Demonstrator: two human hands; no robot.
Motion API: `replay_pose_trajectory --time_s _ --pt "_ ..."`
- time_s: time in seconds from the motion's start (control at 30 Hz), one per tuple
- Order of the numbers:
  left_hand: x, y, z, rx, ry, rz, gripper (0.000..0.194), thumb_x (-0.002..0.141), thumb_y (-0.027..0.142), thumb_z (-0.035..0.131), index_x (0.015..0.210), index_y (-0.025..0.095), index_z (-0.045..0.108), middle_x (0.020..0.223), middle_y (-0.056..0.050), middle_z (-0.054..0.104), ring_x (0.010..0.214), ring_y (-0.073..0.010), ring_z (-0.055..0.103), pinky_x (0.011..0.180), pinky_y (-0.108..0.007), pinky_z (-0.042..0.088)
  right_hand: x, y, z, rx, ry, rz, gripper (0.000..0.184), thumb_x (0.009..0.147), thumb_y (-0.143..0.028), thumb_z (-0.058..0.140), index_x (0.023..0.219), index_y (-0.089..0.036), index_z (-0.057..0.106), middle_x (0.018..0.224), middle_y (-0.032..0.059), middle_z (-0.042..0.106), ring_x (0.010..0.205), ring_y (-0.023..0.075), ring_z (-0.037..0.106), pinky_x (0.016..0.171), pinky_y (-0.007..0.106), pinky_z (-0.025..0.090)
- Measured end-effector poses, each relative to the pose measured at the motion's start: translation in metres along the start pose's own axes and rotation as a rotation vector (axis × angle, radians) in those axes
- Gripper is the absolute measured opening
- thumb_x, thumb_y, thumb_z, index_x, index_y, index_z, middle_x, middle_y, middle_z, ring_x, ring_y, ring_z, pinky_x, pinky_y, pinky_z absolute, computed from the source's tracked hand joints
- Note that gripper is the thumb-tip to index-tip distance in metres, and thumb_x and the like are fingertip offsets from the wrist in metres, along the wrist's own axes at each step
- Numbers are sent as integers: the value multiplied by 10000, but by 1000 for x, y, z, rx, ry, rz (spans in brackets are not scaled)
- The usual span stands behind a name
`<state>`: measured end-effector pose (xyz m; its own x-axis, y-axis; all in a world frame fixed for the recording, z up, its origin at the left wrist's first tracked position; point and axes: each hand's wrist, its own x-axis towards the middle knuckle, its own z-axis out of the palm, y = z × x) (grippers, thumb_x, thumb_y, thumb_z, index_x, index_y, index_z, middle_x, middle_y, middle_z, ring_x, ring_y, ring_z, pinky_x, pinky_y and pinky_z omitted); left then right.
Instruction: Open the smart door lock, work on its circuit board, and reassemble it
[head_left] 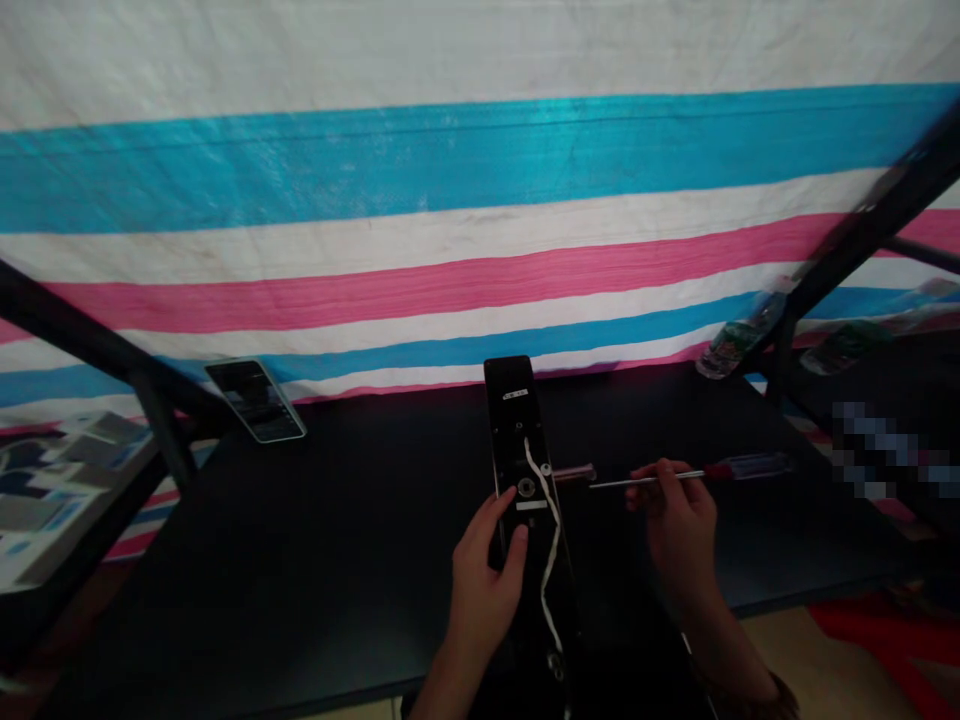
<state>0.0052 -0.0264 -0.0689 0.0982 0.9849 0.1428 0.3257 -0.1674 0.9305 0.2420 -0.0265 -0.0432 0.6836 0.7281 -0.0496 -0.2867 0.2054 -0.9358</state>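
A long black panel lies lengthwise on the table, with small labels, screws and a round fitting on its face. Along it runs a white cable. My left hand rests on the panel's left edge with thumb and forefinger apart, the forefinger by the round fitting. To the right of the panel, my right hand is closed on the metal shaft of a screwdriver. Its clear and red handle points right and its tip points left, apart from the panel. A pinkish see-through rod-like piece lies beside the panel.
A phone leans at the back left of the black table. A plastic bottle stands tilted at the back right. White boxes sit at far left. Dark metal posts flank the table before a striped sheet.
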Motion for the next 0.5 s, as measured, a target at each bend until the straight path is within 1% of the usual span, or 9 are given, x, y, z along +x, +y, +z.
replay_pose_trajectory --time_s 0.07,0.17,0.23,0.3,0.37,0.4,0.47,0.5 --pt "-2 -5 -4 -134 -48 -51 394 944 385 597 1313 264 667 1342 -106 677 1246 -281 641 1082 -454 507 7 8 -16 -15 81 29 400 737 -501 838 818 -196 592 663 -37 645 472 105 572 430 217 467" --pt "-4 -8 -12 -303 -90 -96 412 936 415 614 1315 265 667 1447 -126 601 1307 -296 599 1057 -419 530 9 20 -34 -153 101 32 437 743 -559 816 838 -191 600 648 -40 621 470 103 548 426 220 436" --pt "-2 -9 -19 -341 -69 -101 407 927 435 624 1296 270 676 1510 -127 540 1341 -310 568 1039 -413 544 6 25 -40 -258 74 23 455 767 -598 783 852 -190 600 650 -33 619 477 111 551 438 230 435" --pt "7 -10 -32 -322 -2 -105 415 917 456 629 1289 277 671 1525 -128 523 1315 -315 590 981 -413 579 2 27 -40 -343 47 16 476 788 -637 748 850 -190 595 651 -25 621 479 116 553 449 239 438" --pt "23 -15 -53 -256 109 -105 439 903 469 635 1299 279 650 1468 -132 575 1239 -306 643 904 -409 611 0 27 -38 -406 31 8 494 794 -663 727 834 -189 591 641 -21 619 473 117 547 450 241 435" --pt "34 -20 -67 -201 181 -102 438 893 472 639 1281 269 652 1405 -135 622 1195 -299 666 883 -407 616 0 27 -36 -427 27 3 501 792 -671 725 828 -189 591 633 -20 616 467 117 543 445 240 430" --pt "59 -35 -105 -57 345 -118 434 877 468 641 1251 248 655 1206 -127 714 1071 -286 712 858 -415 617 1 27 -34 -444 27 -2 515 780 -683 728 825 -189 593 622 -18 615 457 119 536 433 237 418" --pt "73 -44 -127 16 431 -116 423 875 459 632 1231 232 657 1169 -123 720 1057 -287 712 864 -422 613 2 28 -33 -444 29 -3 522 772 -690 729 827 -188 595 623 -16 617 454 120 534 428 238 415"
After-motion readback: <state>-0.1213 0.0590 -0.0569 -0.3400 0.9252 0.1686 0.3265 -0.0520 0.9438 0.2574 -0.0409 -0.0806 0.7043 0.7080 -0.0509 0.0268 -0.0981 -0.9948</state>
